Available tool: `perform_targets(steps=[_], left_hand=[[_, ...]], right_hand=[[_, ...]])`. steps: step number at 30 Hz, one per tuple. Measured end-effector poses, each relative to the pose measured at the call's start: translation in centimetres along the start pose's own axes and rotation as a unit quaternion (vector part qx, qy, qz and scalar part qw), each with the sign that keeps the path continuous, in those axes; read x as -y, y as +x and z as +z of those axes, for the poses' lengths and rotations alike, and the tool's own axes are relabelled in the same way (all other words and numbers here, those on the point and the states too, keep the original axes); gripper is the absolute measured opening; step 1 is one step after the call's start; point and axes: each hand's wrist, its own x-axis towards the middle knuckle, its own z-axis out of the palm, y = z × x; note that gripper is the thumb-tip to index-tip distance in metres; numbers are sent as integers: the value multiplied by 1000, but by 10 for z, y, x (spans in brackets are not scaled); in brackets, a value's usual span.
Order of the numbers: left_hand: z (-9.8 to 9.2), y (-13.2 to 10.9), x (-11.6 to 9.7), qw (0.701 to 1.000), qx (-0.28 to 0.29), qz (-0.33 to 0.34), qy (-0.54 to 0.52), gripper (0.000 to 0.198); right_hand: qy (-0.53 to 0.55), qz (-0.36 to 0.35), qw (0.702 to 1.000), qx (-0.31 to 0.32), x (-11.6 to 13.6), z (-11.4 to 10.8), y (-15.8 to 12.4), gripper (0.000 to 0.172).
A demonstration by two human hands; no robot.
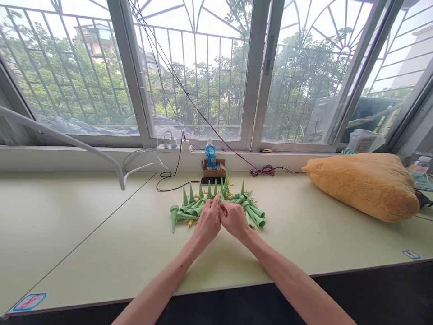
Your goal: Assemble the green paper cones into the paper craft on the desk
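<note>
My left hand and my right hand meet fingertip to fingertip at the front of a pile of green plastic watering spikes. Between them shows part of a green watering spike, which the closed fingers of my left hand seem to grip. My right hand is pinched against it; what lies in that pinch is hidden. Several green cones stand point up behind the hands, while others lie on their sides. Small yellow plastic fittings are scattered among them.
Behind the pile sit a dark phone on a cable and a small cardboard box with a blue-labelled bottle. An orange plush cushion lies right. A white curved arm reaches in from the left; coiled wire lies near the sill.
</note>
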Motion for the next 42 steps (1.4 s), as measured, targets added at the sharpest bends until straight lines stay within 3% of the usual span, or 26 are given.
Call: perform_targets(steps=[8, 29, 42], left_hand=[[0, 0, 1, 1000, 4, -18, -22, 48], [-2, 1, -1, 999, -17, -2, -44, 39], [-4, 2, -3, 998, -29, 3, -48, 33]], right_hand=[[78, 24, 997, 2, 1, -1, -1, 23], [153, 43, 987, 1, -2, 1, 1, 27], [265, 81, 961, 8, -5, 0, 4, 27]])
